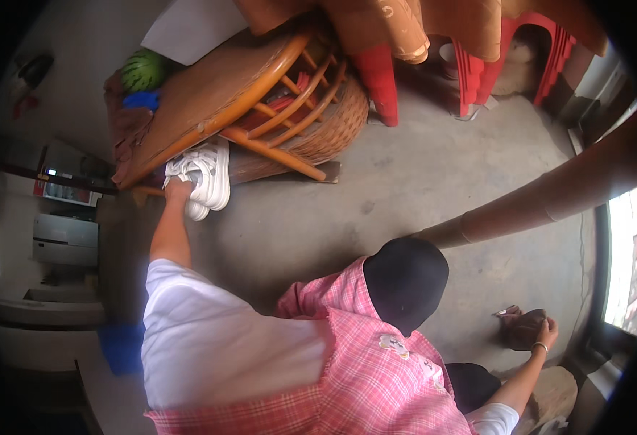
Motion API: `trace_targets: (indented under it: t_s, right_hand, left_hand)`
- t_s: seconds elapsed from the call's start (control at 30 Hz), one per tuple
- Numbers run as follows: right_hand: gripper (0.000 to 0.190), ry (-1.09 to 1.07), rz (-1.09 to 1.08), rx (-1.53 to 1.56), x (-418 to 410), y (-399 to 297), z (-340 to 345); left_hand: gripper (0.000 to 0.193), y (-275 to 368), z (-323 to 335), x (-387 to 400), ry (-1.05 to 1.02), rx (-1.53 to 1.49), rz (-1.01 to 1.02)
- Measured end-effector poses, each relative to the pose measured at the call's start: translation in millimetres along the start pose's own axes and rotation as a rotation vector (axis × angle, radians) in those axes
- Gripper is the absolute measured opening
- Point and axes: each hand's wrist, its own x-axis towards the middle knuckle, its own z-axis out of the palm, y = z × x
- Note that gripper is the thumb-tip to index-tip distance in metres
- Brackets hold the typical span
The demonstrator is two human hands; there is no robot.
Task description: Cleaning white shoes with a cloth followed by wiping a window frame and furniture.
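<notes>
At the left, my left hand [178, 187] grips a pair of white lace-up sneakers [209, 174] at their openings, just below the edge of a brown wooden table or seat top [226, 92]. Far to the right, the fingers of my right hand [550, 330] pinch the edge of a dark brown cloth or soft pouch [524, 329], low over the concrete floor. A small pinkish piece [508, 311] lies against its left side; what it is cannot be told. My pink checked garment and dark-clad knee fill the lower middle.
A woven basket [340, 122] sits beneath the curved wooden rails. Red plastic stools [473, 81] stand at the top right under brown draped material [459, 27]. A long brown pole [514, 212] slants in from the right. A watermelon [143, 70] lies at the upper left.
</notes>
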Motion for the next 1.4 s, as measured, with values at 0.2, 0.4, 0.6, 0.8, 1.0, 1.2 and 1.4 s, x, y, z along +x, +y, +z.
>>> trace_targets:
  t_s: [0.2, 0.4, 0.6, 0.8, 1.0, 1.2, 1.4]
  right_hand:
    - [0.024, 0.005, 0.062, -0.019, -10.8, -12.1, -12.1]
    - [0.024, -0.02, 0.01, -0.058, -11.2, -37.5, -8.0]
    - [0.024, -0.055, -0.024, -0.068, -2.0, -40.7, -0.2]
    - [0.023, -0.059, -0.032, -0.032, -0.1, -37.6, 6.1]
    - [0.021, -0.051, -0.04, 0.025, -1.6, -19.8, 1.8]
    - [0.025, -0.102, 0.02, 0.005, -9.8, -25.8, -8.3]
    - [0.024, -0.066, -0.011, -0.018, -16.4, -28.4, -13.2]
  left_hand:
    - [0.051, 51.3, 13.0, 39.1, -0.061, 0.049, -0.099]
    - [0.058, 52.1, 38.5, 83.8, -0.126, 0.178, -0.052]
    - [0.062, 29.4, 62.3, 79.5, 0.046, -0.117, -0.103]
    - [0.126, 18.1, 81.9, 7.3, 0.231, -0.642, -0.093]
    - [0.127, 43.8, 92.3, 15.5, 0.099, -0.667, -0.164]
    - [0.118, 61.0, 93.4, 51.9, 0.107, -0.541, -0.166]
    - [0.117, 58.6, 98.1, 65.7, 0.113, -0.501, -0.138]
